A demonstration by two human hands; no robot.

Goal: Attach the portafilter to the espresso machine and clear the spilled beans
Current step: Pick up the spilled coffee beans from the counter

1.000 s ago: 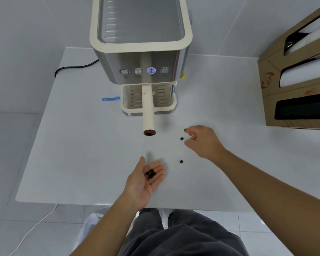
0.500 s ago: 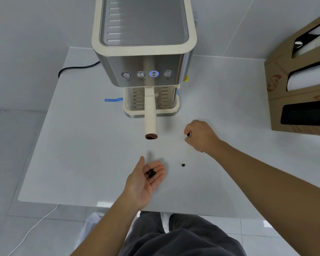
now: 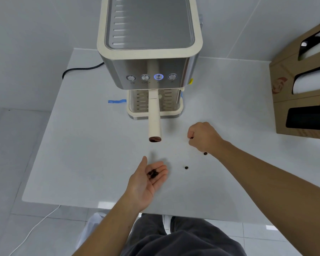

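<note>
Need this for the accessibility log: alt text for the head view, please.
Over a white table, a person's cupped left hand holds picked-up coffee beans while the right hand pinches another. Two loose beans remain on the table. Behind stands an espresso machine with its portafilter attached.

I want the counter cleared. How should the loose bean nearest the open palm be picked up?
Pinch that bean across its short sides with thumb and forefinger tips, coming straight down from above. It lies flat and alone on the counter, clear of the other bean, so nothing blocks a top approach. Then drop it into the left hand.
</note>
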